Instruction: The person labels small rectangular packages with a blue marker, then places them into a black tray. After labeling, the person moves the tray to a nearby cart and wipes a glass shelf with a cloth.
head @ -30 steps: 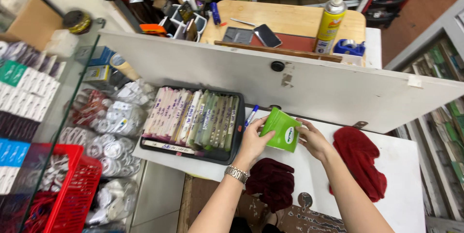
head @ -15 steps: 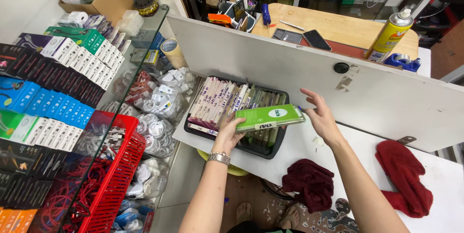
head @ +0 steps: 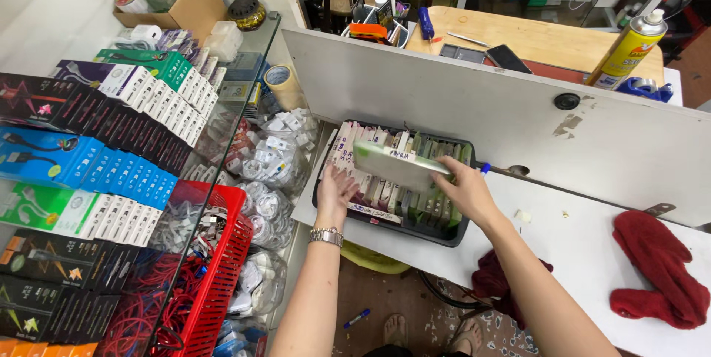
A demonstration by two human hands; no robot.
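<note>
My right hand point(head: 463, 192) holds a flat green and white box point(head: 400, 166) by its right end, above a black tray point(head: 453, 235) packed with several similar upright boxes. My left hand point(head: 337, 192) rests on the boxes at the tray's left side, fingers spread among them, with a metal watch point(head: 326, 235) on its wrist. The tray sits on a white counter point(head: 563, 253) in front of a white partition wall point(head: 481, 116).
A red wire basket point(head: 222, 283) of cables and shelves of small boxes point(head: 111, 172) stand at the left. Bagged white chargers point(head: 270, 164) lie beside the tray. Two red cloths point(head: 659, 268) lie on the counter. A yellow spray can point(head: 628, 49) stands behind the partition.
The green box has moved left and down from above the counter to just over the tray. My left hand let go of it and dropped onto the tray's boxes.
</note>
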